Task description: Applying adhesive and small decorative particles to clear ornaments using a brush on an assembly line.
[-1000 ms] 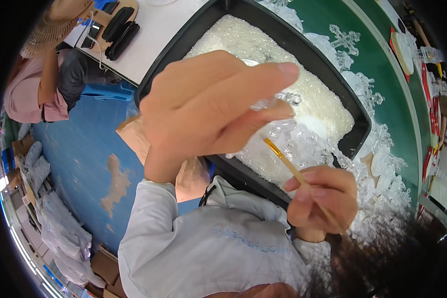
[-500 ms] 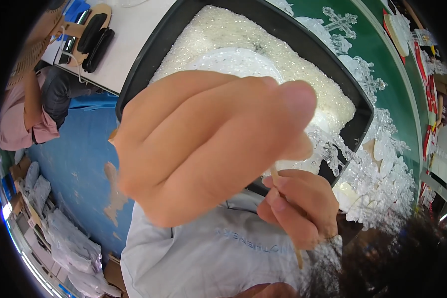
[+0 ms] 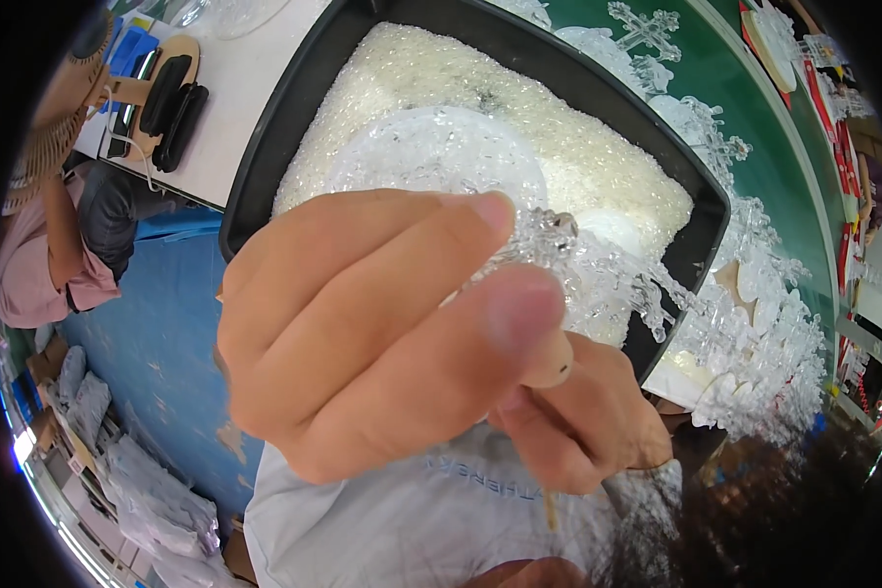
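Beside a green-topped desk [image 3: 708, 80] stands a deep black plastic tray [image 3: 286, 113] of glittering off-white granules [image 3: 402, 73], near a heap of clear plastic pieces [image 3: 769, 338]. Above the tray, the left hand [image 3: 382, 328] has its grip pinched on a small clear plastic ornament [image 3: 557, 233]; the right hand [image 3: 598, 421] grasps a thin wooden stick [image 3: 552, 512]

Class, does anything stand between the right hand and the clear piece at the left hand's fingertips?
In this view, the thumb of the left hand lies between the right hand and the clear piece. The upper end of the stick is hidden.
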Action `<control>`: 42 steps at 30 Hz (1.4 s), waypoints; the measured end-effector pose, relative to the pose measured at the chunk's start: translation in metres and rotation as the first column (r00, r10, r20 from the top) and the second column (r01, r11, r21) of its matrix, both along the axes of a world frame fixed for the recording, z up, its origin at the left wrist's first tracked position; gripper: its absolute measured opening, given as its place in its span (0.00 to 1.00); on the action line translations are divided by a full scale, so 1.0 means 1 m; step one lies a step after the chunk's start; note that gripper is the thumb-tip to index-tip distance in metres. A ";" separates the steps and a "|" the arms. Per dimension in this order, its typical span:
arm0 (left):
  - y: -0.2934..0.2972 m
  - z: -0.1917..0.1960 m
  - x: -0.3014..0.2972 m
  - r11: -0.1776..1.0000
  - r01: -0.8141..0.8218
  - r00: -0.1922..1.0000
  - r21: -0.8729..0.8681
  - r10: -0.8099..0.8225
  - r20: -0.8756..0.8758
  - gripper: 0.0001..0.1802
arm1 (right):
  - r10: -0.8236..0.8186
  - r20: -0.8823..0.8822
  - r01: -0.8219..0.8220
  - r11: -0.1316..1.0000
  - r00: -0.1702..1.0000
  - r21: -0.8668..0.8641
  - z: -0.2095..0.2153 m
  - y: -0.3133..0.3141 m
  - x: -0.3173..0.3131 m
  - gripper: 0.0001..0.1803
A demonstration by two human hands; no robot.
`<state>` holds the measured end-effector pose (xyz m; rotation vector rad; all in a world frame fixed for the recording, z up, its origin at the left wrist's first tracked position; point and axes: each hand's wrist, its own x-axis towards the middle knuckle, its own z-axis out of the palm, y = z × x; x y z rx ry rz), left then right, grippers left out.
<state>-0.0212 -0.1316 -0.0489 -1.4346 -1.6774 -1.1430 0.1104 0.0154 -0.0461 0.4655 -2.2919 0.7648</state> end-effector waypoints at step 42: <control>0.104 0.100 0.079 0.994 -0.107 0.963 -0.006 0.102 -0.251 0.13 | 0.054 -0.256 -0.208 0.753 0.965 -0.624 0.032 0.112 0.096 0.15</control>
